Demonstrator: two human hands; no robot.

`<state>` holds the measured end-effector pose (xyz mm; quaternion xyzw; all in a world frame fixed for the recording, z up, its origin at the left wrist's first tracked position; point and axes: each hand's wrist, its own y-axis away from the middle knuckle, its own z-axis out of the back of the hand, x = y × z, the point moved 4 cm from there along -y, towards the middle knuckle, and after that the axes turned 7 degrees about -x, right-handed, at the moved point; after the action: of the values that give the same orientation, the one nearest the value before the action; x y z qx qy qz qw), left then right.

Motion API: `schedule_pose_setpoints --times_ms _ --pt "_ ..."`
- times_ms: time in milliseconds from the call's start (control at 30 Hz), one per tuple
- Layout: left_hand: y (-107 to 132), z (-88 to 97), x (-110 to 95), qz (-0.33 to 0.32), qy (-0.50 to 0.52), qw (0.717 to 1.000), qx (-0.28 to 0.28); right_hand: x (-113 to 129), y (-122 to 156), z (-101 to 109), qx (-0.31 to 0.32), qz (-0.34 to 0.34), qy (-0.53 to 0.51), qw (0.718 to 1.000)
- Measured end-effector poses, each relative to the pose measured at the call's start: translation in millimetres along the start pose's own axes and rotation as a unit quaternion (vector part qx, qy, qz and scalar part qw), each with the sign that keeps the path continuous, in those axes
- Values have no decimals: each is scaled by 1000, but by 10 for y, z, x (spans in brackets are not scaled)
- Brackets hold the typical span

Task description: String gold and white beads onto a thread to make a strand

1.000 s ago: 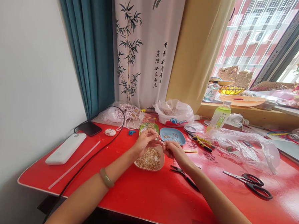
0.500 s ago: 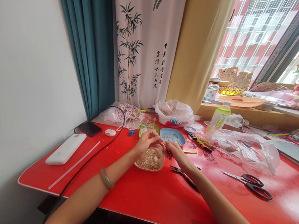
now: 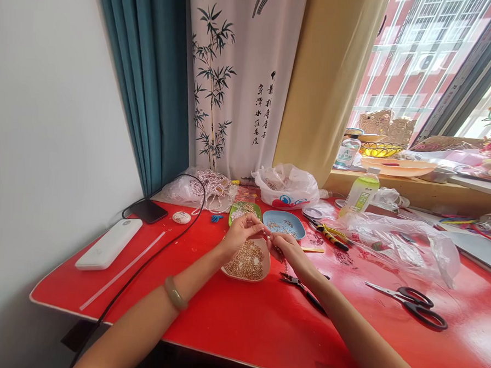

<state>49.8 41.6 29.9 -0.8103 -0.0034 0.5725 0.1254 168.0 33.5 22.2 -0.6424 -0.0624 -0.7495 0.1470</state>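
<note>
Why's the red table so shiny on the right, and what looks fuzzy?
In the head view, whitish glare sits on the glossy red table, probably from the bright, white-barred window; also in the head view, the thin beaded strand between the bare left hand and bare right hand looks too tiny and soft to count its beads.

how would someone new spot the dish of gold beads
On the red table, find the left hand and right hand close together. Partly beneath them in view, toward the table's front edge, sits a pale dish spread with gold beads. Unlike the green dish and blue dish farther back, its rim is pale.
</note>
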Motion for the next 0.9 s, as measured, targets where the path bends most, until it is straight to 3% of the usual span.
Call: schedule_pose_setpoints --times_ms 367,600,900 --pt "-21 14 50 -13 -13 1000 13 34 -6 24 -37 6 40 999" --pt "-7 17 34 -10 -41 999 9 -21 -15 12 -24 -7 -3 1000" --pt "2 16 72 12 -76 997 5 45 -8 46 -81 9 96 992"
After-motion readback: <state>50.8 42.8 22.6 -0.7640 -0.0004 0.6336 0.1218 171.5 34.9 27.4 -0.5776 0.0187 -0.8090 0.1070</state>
